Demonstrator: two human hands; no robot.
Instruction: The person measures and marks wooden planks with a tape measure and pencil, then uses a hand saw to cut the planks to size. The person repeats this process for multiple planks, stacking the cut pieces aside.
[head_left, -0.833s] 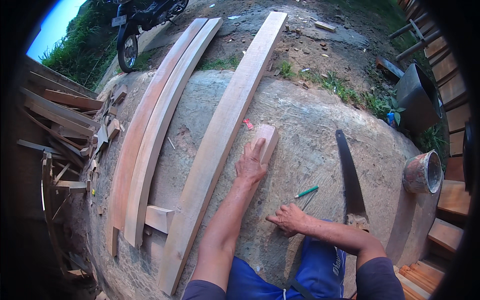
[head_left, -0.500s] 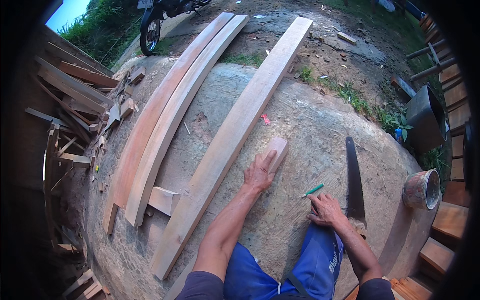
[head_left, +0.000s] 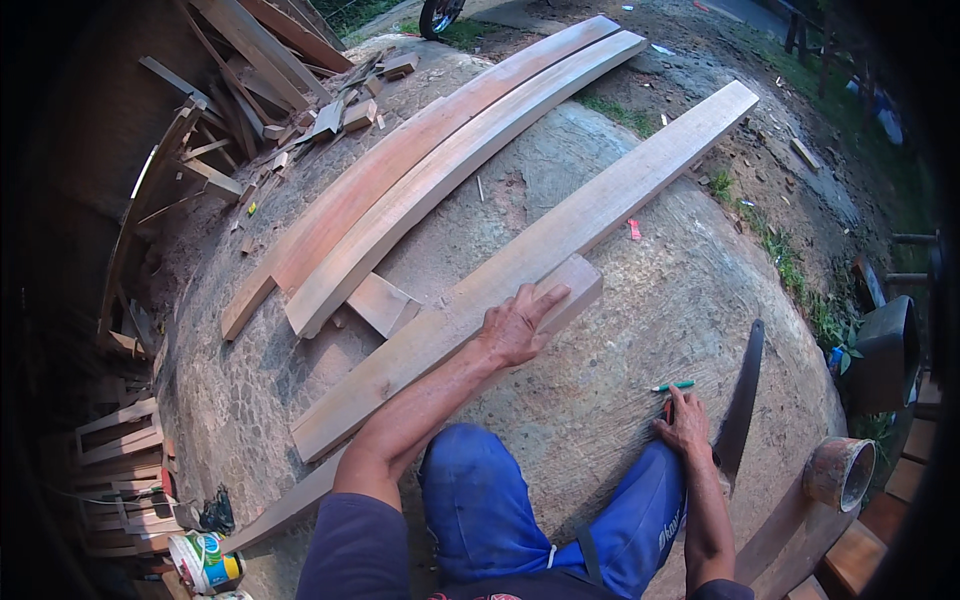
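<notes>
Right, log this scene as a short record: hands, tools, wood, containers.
Left hand: on a plank
Right hand: beside the green pencil; its grip is unclear
Saw: on the ground, just right of the right hand
Long board: alongside the plank, on its left
Board pair: reddish board and pale board, side by side, farther left
Block: between pale board and long board
Containers: bucket at right; tub at lower left

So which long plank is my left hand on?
The rightmost plank; its far end lies just past your left hand, while the others reach farther.
</notes>
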